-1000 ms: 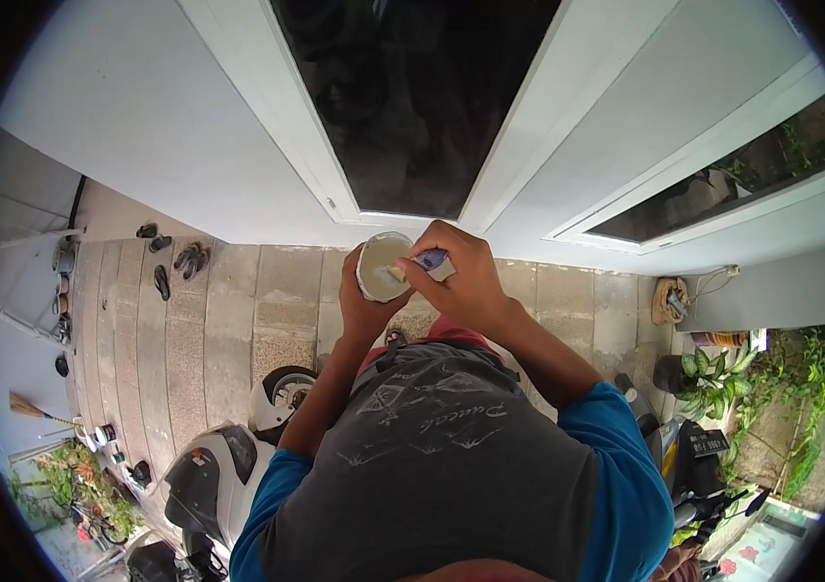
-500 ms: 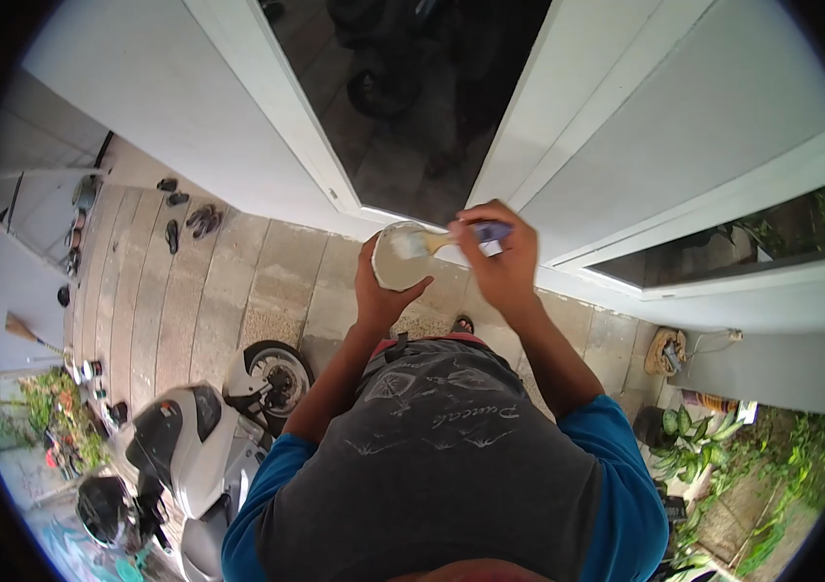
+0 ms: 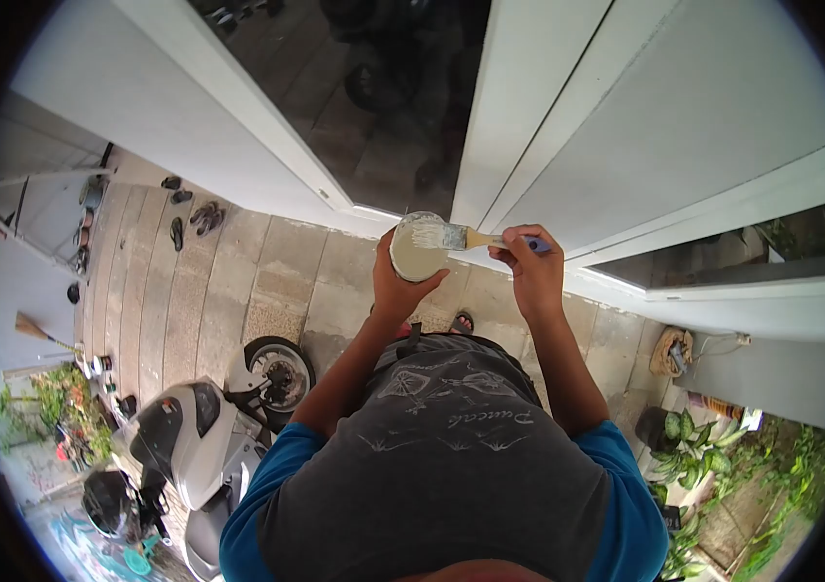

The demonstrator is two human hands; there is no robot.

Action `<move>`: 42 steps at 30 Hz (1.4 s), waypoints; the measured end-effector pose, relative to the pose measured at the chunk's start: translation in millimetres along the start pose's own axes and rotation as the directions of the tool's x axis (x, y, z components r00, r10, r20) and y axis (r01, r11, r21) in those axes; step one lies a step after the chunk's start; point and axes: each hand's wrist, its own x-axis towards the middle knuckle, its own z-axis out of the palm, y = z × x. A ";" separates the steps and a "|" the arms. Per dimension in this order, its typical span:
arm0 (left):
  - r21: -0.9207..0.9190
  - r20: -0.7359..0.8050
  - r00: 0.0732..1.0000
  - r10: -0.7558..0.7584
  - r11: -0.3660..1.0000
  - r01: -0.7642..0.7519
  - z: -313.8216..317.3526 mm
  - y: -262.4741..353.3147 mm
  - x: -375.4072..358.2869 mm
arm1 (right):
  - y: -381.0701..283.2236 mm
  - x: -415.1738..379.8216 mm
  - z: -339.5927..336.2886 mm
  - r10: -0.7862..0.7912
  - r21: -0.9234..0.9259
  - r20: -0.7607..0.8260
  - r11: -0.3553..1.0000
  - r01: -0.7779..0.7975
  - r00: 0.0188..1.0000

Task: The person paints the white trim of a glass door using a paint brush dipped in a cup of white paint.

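My left hand [image 3: 401,287] is wrapped round a round tub of pale paint [image 3: 416,260], its opening facing up toward me. In my right hand [image 3: 535,268] is a paintbrush [image 3: 476,239], gripped by its blue-ended handle. The brush lies roughly level across the tub's right rim, metal band at the edge and whitish bristles over the paint. Both hands are closed and held out in front of my chest, close to the white door frame [image 3: 500,126].
A dark glass pane [image 3: 374,107] stands ahead, with a grey wall [image 3: 684,116] to its right. On the paved floor [image 3: 277,262] are several sandals [image 3: 207,217]. A motorbike [image 3: 201,427] is parked behind left; potted plants [image 3: 689,441] stand behind right.
My right hand has turned and shifted slightly right and down, bringing the brush from slanted to nearly level over the tub. The tub has moved a little right, and the camera view has shifted.
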 end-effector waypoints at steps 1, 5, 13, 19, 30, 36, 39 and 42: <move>-0.006 0.023 1.000 -0.001 1.000 0.001 1.1 -3.5 3.1 | 1.8 -3.4 -2.2 -0.006 0.002 -0.023 1.000 0.006 1.000; -0.021 0.117 0.993 0.012 1.000 -0.009 -2.2 -16.6 24.9 | 6.3 -18.7 -2.6 -0.088 -0.280 -0.089 0.958 0.060 0.992; -0.171 0.342 0.929 0.138 0.982 -0.083 -28.8 -44.4 82.6 | 20.9 -39.1 32.1 -0.106 -0.802 0.043 0.590 0.098 0.993; -0.183 0.483 0.847 0.221 0.972 -0.150 -52.8 -71.1 120.4 | 87.2 -34.3 48.8 0.067 -0.275 -0.071 0.958 -0.084 0.995; -0.188 0.603 0.771 0.205 0.976 -0.113 -101.2 -84.9 147.2 | 181.5 25.9 47.2 0.008 -0.013 -0.541 1.000 -0.018 0.841; -0.170 0.621 0.767 0.163 0.983 -0.071 -106.6 -85.4 151.2 | 134.5 31.7 84.4 -0.105 -0.141 -0.569 0.990 0.029 0.815; -0.163 0.621 0.765 0.168 0.983 -0.084 -107.1 -87.7 154.7 | 99.2 20.6 110.7 -0.232 -0.142 -0.545 0.973 0.184 0.806; -0.163 0.631 0.755 0.179 0.982 -0.096 -108.2 -89.9 157.1 | 104.0 27.8 106.3 -0.324 -0.125 -0.546 0.943 0.307 0.773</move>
